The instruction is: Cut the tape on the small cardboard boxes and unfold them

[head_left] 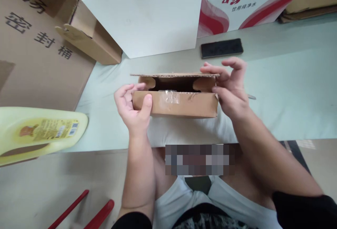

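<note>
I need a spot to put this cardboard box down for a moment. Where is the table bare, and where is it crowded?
Bare table lies right of the right hand, below the black phone. A smaller bare patch sits left of the left hand, beside the yellow bottle. The back is crowded: white box, open brown carton, red-printed carton.

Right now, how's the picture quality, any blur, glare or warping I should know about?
Head view: even, soft light with no harsh shadows; glare on the tape on the cardboard box; wide-angle bending at the edges; a pixelated patch below the box; both hands slightly soft.
</note>
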`<state>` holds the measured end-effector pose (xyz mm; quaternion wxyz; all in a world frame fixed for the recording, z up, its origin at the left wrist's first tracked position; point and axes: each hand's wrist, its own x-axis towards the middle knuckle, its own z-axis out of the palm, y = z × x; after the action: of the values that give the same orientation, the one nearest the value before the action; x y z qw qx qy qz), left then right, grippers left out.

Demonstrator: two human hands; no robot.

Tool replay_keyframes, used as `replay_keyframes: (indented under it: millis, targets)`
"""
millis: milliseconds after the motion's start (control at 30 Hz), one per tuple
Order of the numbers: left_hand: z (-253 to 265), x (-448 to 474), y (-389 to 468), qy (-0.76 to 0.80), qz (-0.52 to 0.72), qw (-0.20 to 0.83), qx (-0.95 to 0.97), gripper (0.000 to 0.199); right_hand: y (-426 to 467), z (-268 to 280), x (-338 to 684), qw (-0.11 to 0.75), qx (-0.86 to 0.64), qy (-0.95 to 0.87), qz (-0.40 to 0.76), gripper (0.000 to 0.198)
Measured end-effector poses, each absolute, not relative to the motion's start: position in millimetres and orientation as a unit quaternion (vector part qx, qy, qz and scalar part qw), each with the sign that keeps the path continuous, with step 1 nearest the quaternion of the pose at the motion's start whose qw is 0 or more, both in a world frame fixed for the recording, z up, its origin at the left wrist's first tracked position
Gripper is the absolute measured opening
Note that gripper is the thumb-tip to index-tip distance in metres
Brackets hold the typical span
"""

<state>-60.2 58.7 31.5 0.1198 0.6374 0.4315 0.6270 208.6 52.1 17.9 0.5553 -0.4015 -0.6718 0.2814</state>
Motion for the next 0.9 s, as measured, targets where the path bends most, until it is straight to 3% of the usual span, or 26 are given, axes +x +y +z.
replay_keyframes:
  millis: [100,267,400,800,900]
  targets:
    - [31.3,-63.1,61.0,0.459,0.59,0.081,0.659,0.049,51.3,22.2,210.5,0.582,-0.331,-0.652,0.354,0.032]
    - [34.7,-67.4,58.1,0.472,0.517,0.078,0.71,0.024,52.1,32.1,207.2,0.53,-0.39,-0.701,0.276,0.014]
    - [34.3,-67.9,57.4,0.472,0.515,0.067,0.713,0.019,53.3,30.5,204.7,0.527,-0.393,-0.702,0.273,0.01]
    - [30.8,-73.1,58.8,0.465,0.487,0.041,0.738,0.025,50.0,23.3,199.7,0.531,-0.459,-0.661,0.265,0.009]
    - [29.7,-80.8,59.2,0.454,0.452,0.042,0.767,0.035,49.5,20.6,200.6,0.525,-0.465,-0.662,0.265,0.008]
